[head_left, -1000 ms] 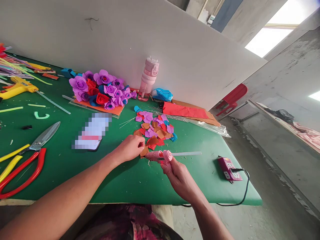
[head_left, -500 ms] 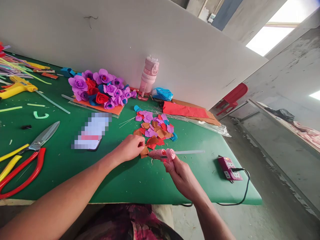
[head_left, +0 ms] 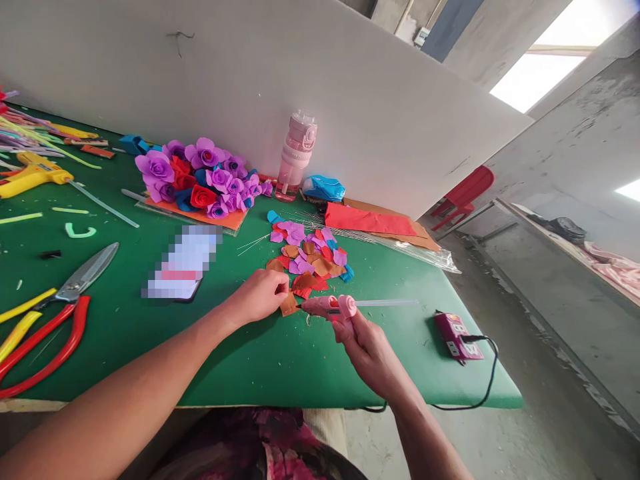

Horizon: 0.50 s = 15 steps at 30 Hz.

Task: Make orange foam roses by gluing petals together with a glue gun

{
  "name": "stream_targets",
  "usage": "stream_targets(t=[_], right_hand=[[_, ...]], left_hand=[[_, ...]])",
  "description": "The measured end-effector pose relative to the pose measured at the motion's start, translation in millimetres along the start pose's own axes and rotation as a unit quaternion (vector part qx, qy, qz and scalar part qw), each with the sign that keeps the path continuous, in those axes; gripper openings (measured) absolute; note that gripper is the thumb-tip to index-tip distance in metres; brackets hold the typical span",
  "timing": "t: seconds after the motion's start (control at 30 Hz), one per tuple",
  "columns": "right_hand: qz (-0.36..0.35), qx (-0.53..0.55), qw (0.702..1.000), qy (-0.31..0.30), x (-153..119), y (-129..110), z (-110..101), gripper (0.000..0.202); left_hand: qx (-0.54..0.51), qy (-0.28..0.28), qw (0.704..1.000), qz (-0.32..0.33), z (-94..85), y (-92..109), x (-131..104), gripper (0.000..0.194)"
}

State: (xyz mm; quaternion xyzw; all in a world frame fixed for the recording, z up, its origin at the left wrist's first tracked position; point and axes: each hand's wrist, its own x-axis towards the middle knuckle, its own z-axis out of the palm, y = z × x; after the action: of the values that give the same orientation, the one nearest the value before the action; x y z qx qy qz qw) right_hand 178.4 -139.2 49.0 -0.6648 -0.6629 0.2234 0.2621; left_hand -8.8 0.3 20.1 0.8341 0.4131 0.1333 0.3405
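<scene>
My right hand (head_left: 367, 347) is wrapped round the grip of a pink hot glue gun (head_left: 320, 306), with a clear glue stick (head_left: 385, 303) poking out of its back. The gun's nozzle points left, close to a small brown paper piece (head_left: 289, 305). That piece sticks out from the pinched fingers of my left hand (head_left: 263, 295); the fingertips themselves are partly hidden. Just beyond both hands lies a loose pile of cut paper petals (head_left: 305, 257) in purple, red, brown and blue.
Finished paper flowers (head_left: 205, 177) sit back left, with a pink bottle (head_left: 296, 157) beside them. A phone (head_left: 183, 263), large scissors (head_left: 75, 287) and a yellow glue gun (head_left: 37, 175) lie to the left. A purple box (head_left: 457, 335) with a black cable rests near the right edge.
The pink glue gun in my right hand has shifted slightly to the right, its nozzle drawing a little away from the brown piece. My left hand stays nearly in place.
</scene>
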Motion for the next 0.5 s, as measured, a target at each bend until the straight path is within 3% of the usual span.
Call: stream_targets(t=[0.13,0.5], right_hand=[[0.011,0.015,0.999,-0.027,-1.3,-2.8,0.7,0.032],[-0.001,0.007,0.999,-0.033,1.9,-7.7,5.9,0.032]], left_hand=[[0.004,0.001,1.000,-0.001,-1.6,2.2,-0.4,0.018],[0.008,-0.004,1.000,-0.012,-3.1,4.6,-0.6,0.017]])
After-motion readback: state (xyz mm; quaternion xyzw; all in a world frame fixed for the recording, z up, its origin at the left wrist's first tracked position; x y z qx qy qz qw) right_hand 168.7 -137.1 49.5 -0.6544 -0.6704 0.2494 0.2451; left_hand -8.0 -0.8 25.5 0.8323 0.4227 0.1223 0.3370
